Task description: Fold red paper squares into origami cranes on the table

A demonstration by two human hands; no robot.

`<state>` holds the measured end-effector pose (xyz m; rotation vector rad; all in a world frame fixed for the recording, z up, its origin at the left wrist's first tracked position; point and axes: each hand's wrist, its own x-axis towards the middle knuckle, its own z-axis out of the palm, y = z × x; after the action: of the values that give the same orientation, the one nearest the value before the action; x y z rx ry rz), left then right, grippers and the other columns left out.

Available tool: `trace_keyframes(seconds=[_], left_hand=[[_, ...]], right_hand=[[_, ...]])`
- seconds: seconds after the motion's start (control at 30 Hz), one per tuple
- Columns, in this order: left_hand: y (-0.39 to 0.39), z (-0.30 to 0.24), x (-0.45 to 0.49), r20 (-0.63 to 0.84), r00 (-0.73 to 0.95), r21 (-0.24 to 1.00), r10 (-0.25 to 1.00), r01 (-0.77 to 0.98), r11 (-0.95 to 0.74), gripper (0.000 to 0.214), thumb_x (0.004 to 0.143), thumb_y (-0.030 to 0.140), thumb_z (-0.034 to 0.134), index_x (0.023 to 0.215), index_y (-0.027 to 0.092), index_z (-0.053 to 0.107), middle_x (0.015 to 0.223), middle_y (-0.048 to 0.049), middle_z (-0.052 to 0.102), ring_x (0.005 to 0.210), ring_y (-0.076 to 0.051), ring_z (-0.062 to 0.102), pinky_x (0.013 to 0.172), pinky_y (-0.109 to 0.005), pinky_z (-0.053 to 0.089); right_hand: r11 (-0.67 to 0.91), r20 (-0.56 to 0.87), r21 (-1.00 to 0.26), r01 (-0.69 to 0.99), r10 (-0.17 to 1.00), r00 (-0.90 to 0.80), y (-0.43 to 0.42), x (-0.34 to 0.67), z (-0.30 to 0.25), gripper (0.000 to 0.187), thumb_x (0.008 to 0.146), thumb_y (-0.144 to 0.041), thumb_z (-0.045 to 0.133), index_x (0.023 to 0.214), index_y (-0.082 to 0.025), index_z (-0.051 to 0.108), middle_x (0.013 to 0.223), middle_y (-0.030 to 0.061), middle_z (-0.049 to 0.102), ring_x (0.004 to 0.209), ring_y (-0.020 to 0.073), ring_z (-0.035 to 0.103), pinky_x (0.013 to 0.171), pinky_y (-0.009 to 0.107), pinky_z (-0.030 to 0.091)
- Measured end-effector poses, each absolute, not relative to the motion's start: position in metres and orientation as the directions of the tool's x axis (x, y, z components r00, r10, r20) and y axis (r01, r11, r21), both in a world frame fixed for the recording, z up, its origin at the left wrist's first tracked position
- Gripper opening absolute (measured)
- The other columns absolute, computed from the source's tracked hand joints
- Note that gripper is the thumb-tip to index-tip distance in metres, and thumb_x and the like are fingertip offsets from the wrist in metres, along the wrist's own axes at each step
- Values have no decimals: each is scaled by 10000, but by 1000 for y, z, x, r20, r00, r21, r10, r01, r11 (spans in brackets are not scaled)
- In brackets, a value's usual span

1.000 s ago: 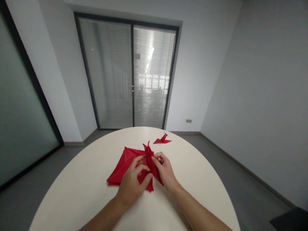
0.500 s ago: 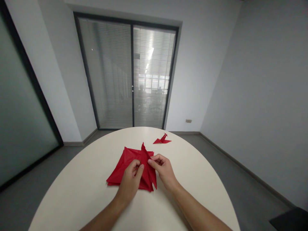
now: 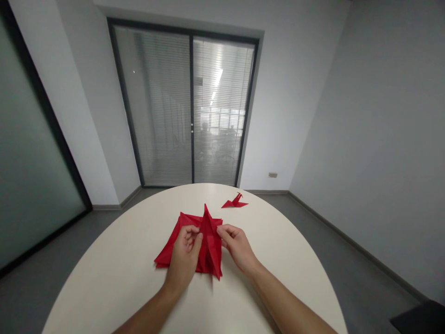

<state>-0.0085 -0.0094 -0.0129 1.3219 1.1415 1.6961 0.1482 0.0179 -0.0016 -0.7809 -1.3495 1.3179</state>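
Note:
Between my hands stands a folded piece of red paper (image 3: 209, 236), its pointed tip up and its layers spread apart. My left hand (image 3: 186, 253) pinches its left edge between thumb and fingers. On the other side, my right hand (image 3: 238, 243) pinches the right edge near mid-height. Beneath and behind it lies a stack of creased red paper (image 3: 167, 255) flat on the table; the left hand covers part of the stack. Farther back, toward the right, rests a small red origami bird (image 3: 235, 202) with a raised, bent neck.
The round cream table (image 3: 114, 273) curves away on both sides. Beyond its far edge are a dark-framed glass panel with blinds (image 3: 163, 116) and grey walls. A black object (image 3: 420, 317) shows at the lower right on the floor side.
My hands have moved slightly apart, the left one to the left and up. The held red paper has opened wider, and its lower points have shifted.

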Motion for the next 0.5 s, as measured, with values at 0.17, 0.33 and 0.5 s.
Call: trace_keyframes(seconds=[0.17,0.33,0.5], left_hand=[[-9,-16,-7,357,-247,929,901,-4,-369,190,816,358,653,863,211,541,814,1,611,745,-163,629,691,-262,521],[-11,-12,-7,327,-305,935,894,-35,-354,165,797,337,636,833,212,534,758,23,587,635,-138,575,601,-236,485],[-8,-10,-8,292,-388,941,874,-44,-334,177,785,356,627,820,215,526,721,36,574,542,-120,505,561,-238,459]], right_hand=[[326,329,-944,-45,928,-177,17,146,-1,280,832,-450,701,901,-179,717,815,27,667,754,166,578,722,301,466],[349,344,-937,-15,914,-215,14,142,-8,320,762,-254,723,1066,-204,634,930,30,646,807,171,595,726,297,481],[372,362,-928,17,912,-193,13,143,-11,164,848,-279,643,994,-203,640,878,24,650,796,173,595,768,318,476]])
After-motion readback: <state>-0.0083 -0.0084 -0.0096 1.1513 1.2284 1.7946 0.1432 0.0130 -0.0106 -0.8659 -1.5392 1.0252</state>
